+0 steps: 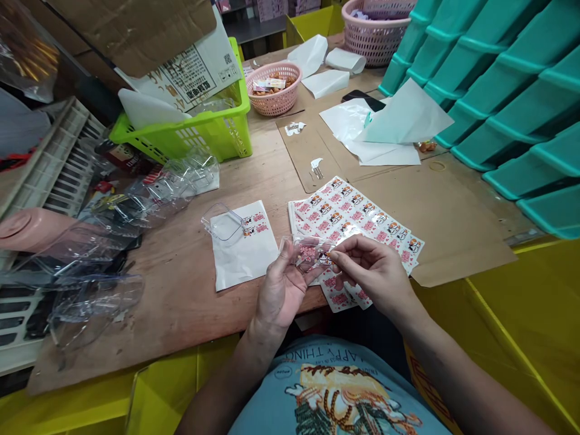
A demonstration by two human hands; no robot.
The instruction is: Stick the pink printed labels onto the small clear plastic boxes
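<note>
My left hand [283,290] grips a small clear plastic case [306,252] that bears pink-red lettering, holding it above the table's front edge. At the right end of that case, my right hand [374,269] is closed in a pinch on a cat sticker [324,256]; whether the sticker is fully stuck down I cannot tell. Just beyond and under my hands lie overlapping sticker sheets [357,211] with cats and pink lettering. To their left, another clear plastic piece [223,225] rests on a white backing sheet [240,263] with a few stickers left on it.
Clear plastic pieces [158,193] are piled along the left, near a pink bottle [40,229]. A green basket [235,130] and a pink basket [275,104] stand at the back. Stacked teal bins [498,90] rise at right. Brown cardboard [435,223] covers the table's right part.
</note>
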